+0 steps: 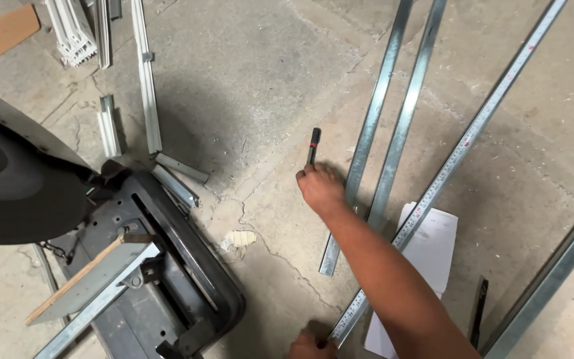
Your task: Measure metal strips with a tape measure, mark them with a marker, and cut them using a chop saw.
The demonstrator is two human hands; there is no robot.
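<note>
Steel tape measure point(433, 193) end pinned under my left hand point(310, 347), fingers hidden, grip unclear | white paper point(426, 256) beneath tape | my right hand point(320, 189) closed on black-red marker point(313, 146), touching galvanized channel point(360, 156) | chop saw point(68, 219) left, on concrete floor point(254, 73)

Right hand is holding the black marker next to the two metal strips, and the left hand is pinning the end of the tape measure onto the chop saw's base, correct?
Not quite. The head view shows the left hand pinning the tape measure end on the concrete floor, apart from the chop saw. The rest holds: the right hand holds the black marker beside the two metal strips.
</note>
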